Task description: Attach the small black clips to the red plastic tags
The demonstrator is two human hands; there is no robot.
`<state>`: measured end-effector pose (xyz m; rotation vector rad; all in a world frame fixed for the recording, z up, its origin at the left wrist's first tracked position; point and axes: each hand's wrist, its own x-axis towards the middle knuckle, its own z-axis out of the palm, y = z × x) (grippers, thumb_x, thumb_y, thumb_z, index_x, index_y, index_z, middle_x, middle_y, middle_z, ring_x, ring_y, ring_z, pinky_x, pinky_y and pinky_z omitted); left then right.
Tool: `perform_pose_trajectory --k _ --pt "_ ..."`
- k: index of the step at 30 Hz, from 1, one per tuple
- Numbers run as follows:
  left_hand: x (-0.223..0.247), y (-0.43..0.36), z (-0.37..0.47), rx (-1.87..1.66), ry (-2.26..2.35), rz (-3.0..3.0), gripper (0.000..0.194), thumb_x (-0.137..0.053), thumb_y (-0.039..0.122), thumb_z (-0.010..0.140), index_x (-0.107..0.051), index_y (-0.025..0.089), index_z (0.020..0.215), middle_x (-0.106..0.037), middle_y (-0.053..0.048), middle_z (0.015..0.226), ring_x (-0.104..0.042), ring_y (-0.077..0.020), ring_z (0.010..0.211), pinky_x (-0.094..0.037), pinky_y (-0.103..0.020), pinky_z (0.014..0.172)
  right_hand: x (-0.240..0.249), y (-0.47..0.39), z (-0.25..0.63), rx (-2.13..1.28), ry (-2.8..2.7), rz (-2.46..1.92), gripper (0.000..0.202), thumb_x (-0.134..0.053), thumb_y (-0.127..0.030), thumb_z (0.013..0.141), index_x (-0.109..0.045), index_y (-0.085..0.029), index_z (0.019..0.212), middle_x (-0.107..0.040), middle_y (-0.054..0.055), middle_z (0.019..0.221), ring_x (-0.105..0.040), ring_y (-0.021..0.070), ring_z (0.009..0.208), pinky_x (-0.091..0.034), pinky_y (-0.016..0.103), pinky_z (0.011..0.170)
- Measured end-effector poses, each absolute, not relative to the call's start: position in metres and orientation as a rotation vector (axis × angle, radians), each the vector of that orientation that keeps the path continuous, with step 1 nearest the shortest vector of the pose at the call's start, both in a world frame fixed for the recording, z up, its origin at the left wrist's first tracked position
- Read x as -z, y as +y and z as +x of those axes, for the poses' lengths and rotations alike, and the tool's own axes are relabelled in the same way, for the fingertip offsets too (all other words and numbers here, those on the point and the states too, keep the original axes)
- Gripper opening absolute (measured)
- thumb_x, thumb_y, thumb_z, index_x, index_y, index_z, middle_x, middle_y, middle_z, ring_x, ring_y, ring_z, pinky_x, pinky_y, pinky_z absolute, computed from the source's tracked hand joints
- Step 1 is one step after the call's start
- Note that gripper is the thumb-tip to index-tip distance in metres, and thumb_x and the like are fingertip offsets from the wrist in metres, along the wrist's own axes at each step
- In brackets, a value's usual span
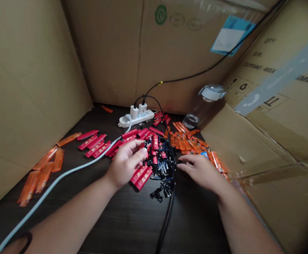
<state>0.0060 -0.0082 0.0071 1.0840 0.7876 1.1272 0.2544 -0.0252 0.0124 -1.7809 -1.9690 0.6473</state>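
My left hand (127,160) is closed over the left part of the pile, its thumb and fingers round a small black part (144,161). Two red printed pieces (141,177) lie just below its fingertips. To the right of the black cables, my right hand (196,169) has its thumb and fingertips close together round something small and dark (179,162). Between the hands are more red pieces (155,141) and a heap of small black parts (164,167). Orange clear pieces (183,141) lie behind my right hand.
A white power strip (148,114) with plugs stands at the back. Black cables (173,197) run down the middle, and a pale cable (64,175) crosses the left. A clear bottle (196,109) leans by the cardboard (106,46). More orange pieces (44,176) lie far left.
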Motion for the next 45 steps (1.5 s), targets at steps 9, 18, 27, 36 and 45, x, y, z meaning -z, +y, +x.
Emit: perform_pose_trajectory --k 9,18,27,36,45 --pt "-0.004 -0.023 0.021 -0.939 0.71 1.229 0.033 -0.066 0.043 0.079 -0.056 0.015 0.093 -0.049 0.004 0.064 -0.042 -0.0068 0.051 -0.034 -0.021 0.048 -0.009 -0.05 0.194 -0.229 -1.836 -1.245 0.019 -0.063 -0.029 0.083 -0.071 -0.018 0.096 -0.049 -0.003 0.05 -0.046 0.0119 0.045 -0.043 0.026 0.048" --pt "-0.002 -0.027 0.029 -0.859 0.708 1.021 0.029 -0.073 0.037 0.071 -0.058 0.015 0.081 -0.048 0.006 0.058 -0.039 -0.0042 0.044 -0.032 -0.02 0.043 -0.001 -0.051 0.197 -0.152 -1.968 -1.074 0.021 -0.062 -0.021 0.084 -0.069 -0.023 0.105 -0.064 0.003 0.068 -0.059 0.0157 0.059 -0.052 0.029 0.062" --pt "-0.004 -0.028 0.03 -0.722 0.564 0.848 0.033 -0.068 0.04 0.077 -0.048 0.016 0.067 -0.034 0.008 0.051 -0.028 -0.0038 0.043 -0.025 -0.018 0.042 -0.005 -0.054 0.191 -0.274 -1.863 -1.071 0.016 -0.065 -0.023 0.083 -0.071 -0.02 0.098 -0.05 -0.002 0.054 -0.045 0.011 0.047 -0.045 0.025 0.051" --pt "0.002 -0.031 0.021 -1.057 0.837 1.679 0.021 -0.052 0.031 0.089 -0.061 0.018 0.103 -0.062 -0.008 0.096 -0.057 -0.0185 0.086 -0.047 -0.032 0.075 -0.01 -0.061 0.184 -0.491 -1.47 -1.231 0.014 -0.068 -0.026 0.078 -0.073 -0.021 0.09 -0.051 -0.003 0.051 -0.038 0.0092 0.042 -0.036 0.023 0.041" --pt "0.005 -0.03 0.022 -1.206 0.837 2.176 0.036 -0.049 0.017 0.09 -0.051 0.016 0.126 -0.057 -0.012 0.105 -0.057 -0.0212 0.099 -0.046 -0.036 0.089 -0.011 -0.064 0.179 -0.428 -1.544 -1.224 0.014 -0.068 -0.028 0.077 -0.072 -0.017 0.086 -0.046 -0.004 0.051 -0.035 0.0078 0.044 -0.035 0.022 0.042"
